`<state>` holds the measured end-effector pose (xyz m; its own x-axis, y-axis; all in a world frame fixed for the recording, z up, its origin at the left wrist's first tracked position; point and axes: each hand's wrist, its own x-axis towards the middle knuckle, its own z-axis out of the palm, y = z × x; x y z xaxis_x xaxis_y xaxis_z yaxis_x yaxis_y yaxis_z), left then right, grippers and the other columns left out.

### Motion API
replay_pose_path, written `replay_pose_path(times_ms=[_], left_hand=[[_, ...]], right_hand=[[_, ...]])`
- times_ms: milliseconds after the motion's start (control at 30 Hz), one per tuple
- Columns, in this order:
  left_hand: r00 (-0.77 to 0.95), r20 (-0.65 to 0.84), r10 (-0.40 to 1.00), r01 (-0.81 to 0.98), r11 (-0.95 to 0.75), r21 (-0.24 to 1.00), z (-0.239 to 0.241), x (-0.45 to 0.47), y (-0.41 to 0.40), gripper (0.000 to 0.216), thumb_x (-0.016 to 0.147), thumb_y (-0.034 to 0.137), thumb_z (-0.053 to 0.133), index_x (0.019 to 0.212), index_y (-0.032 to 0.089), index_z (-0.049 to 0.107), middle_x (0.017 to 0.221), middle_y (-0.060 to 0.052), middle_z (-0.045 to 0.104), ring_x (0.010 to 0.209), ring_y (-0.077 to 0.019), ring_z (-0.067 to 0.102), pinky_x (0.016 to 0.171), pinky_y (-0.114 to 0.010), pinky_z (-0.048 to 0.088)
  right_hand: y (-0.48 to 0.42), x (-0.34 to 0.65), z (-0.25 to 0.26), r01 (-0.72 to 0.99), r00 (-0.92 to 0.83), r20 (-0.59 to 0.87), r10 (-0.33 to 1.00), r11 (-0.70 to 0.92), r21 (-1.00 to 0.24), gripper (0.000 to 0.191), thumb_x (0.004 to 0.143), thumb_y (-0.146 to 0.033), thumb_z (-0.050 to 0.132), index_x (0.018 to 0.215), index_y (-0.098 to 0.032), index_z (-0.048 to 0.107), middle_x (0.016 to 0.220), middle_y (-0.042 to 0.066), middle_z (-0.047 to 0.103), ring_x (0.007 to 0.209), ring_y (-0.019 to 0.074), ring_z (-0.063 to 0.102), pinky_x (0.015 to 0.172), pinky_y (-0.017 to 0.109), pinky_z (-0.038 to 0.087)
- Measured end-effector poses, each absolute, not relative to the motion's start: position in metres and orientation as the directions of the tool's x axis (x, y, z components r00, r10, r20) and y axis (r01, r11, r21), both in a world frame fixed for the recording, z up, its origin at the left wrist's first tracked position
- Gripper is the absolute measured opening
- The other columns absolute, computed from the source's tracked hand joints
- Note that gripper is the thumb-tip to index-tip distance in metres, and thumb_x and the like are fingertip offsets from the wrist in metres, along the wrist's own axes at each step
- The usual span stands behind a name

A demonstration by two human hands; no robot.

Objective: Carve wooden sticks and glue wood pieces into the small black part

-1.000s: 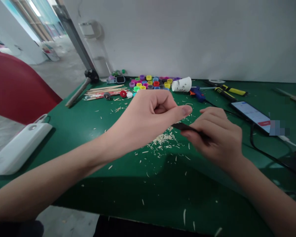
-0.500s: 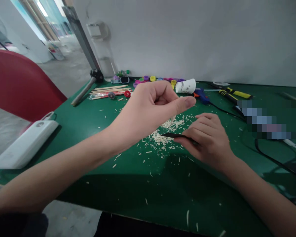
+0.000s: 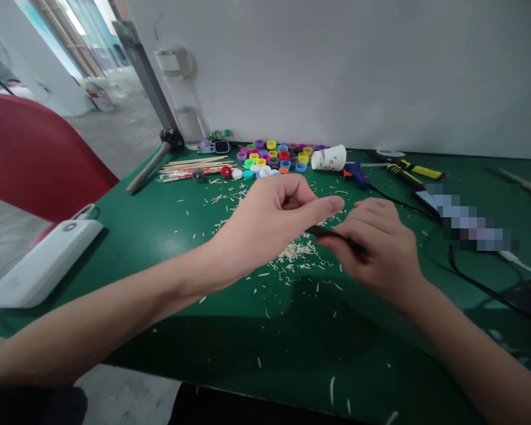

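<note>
My left hand (image 3: 277, 218) hovers over the middle of the table in a closed pinch, thumb against bent fingers. Whatever it holds is hidden behind the thumb and fingers. My right hand (image 3: 376, 248), just to the right and slightly lower, is closed around a thin dark knife blade (image 3: 331, 231). The blade points left, its tip right under my left thumb; any handle is covered by my palm. Below both hands, a heap of pale wood shavings (image 3: 296, 251) is scattered over the green tabletop (image 3: 239, 342).
Colourful bottle caps (image 3: 284, 156), a paper cup (image 3: 330, 158) on its side and a blue glue gun (image 3: 357, 175) lie along the back. Wooden sticks (image 3: 194, 165) and a hammer (image 3: 153, 162) are back left, a white power bank (image 3: 44, 262) left. Yellow-black tools (image 3: 420, 170) and scissors (image 3: 524, 182) lie right.
My left hand has dropped slightly, and the blade's tip has come up under the left thumb. More of the bottle caps show behind the hand. Both hands remain closed.
</note>
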<state>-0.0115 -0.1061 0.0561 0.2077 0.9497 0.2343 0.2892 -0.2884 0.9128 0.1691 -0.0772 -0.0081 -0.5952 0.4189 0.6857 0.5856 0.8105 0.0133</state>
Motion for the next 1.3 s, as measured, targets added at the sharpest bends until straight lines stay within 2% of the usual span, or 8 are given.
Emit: replay_pose_path(times_ms=[100,167,433,600,800,1000,1067,1300], left_hand=[[0.226,0.285,0.931,0.296,-0.345,0.891,0.069,-0.012,-0.115,0.034,0.085,0.035,0.061,0.060,0.017,0.047,0.054,0.005,0.032,0.046,-0.0048,0.028,0.044,-0.021,0.023],[0.225,0.321,0.920,0.297,-0.378,0.877,0.074,-0.014,-0.117,0.033,0.083,0.036,0.064,0.061,0.017,0.048,0.054,0.005,0.031,0.046,-0.0049,0.028,0.044,-0.021,0.022],[0.201,0.274,0.940,0.272,-0.323,0.906,0.060,-0.019,-0.099,0.032,0.087,0.034,0.058,0.063,0.017,0.047,0.059,0.004,0.037,0.052,-0.0064,0.031,0.048,-0.022,0.025],[0.206,0.249,0.946,0.257,-0.298,0.919,0.051,-0.016,-0.097,0.030,0.087,0.033,0.058,0.064,0.017,0.047,0.059,0.004,0.037,0.052,-0.0068,0.030,0.046,-0.022,0.025],[0.196,0.260,0.946,0.313,-0.312,0.897,0.047,-0.013,-0.101,0.031,0.087,0.032,0.058,0.063,0.017,0.044,0.055,0.005,0.035,0.049,-0.0055,0.030,0.043,-0.020,0.025],[0.259,0.348,0.901,0.360,-0.424,0.831,0.061,-0.012,-0.111,0.033,0.085,0.034,0.061,0.061,0.017,0.046,0.050,0.007,0.032,0.044,-0.0046,0.026,0.040,-0.020,0.022],[0.251,0.375,0.892,0.371,-0.446,0.814,0.064,-0.013,-0.112,0.033,0.085,0.035,0.062,0.061,0.017,0.047,0.050,0.007,0.031,0.044,-0.0048,0.026,0.040,-0.020,0.022],[0.220,0.332,0.917,0.325,-0.389,0.862,0.054,-0.016,-0.100,0.033,0.087,0.035,0.058,0.062,0.017,0.046,0.056,0.005,0.035,0.050,-0.0064,0.030,0.044,-0.021,0.027]], right_hand=[[-0.078,0.164,-0.018,0.524,-0.748,0.526,0.405,0.847,0.092,0.028,0.090,-0.036,0.052,0.066,-0.022,0.058,0.061,-0.003,0.056,0.068,0.0140,0.049,0.085,0.039,0.033],[-0.076,0.163,-0.022,0.524,-0.766,0.499,0.405,0.844,0.119,0.031,0.091,-0.037,0.051,0.065,-0.021,0.056,0.061,-0.003,0.056,0.068,0.0139,0.049,0.088,0.040,0.032],[-0.076,0.178,-0.005,0.586,-0.511,0.777,0.367,0.811,0.003,0.021,0.082,-0.028,0.063,0.066,-0.022,0.051,0.058,-0.003,0.052,0.060,0.0131,0.046,0.075,0.036,0.041],[-0.078,0.176,-0.003,0.628,-0.452,0.803,0.388,0.778,-0.022,0.021,0.083,-0.029,0.062,0.066,-0.022,0.051,0.058,-0.001,0.050,0.060,0.0140,0.046,0.071,0.036,0.041],[-0.076,0.175,-0.002,0.610,-0.510,0.769,0.386,0.793,0.007,0.023,0.085,-0.028,0.060,0.064,-0.021,0.052,0.058,-0.001,0.052,0.061,0.0138,0.048,0.068,0.033,0.040],[-0.077,0.165,-0.021,0.541,-0.769,0.463,0.440,0.834,0.105,0.030,0.091,-0.036,0.050,0.065,-0.022,0.058,0.061,-0.002,0.058,0.068,0.0143,0.049,0.086,0.039,0.031],[-0.076,0.163,-0.025,0.531,-0.791,0.420,0.446,0.841,0.107,0.031,0.092,-0.035,0.048,0.065,-0.022,0.058,0.064,-0.002,0.060,0.070,0.0138,0.049,0.089,0.040,0.029],[-0.078,0.174,-0.013,0.568,-0.629,0.677,0.381,0.820,0.067,0.020,0.084,-0.033,0.062,0.070,-0.019,0.056,0.059,-0.003,0.052,0.061,0.0112,0.046,0.084,0.037,0.038]])
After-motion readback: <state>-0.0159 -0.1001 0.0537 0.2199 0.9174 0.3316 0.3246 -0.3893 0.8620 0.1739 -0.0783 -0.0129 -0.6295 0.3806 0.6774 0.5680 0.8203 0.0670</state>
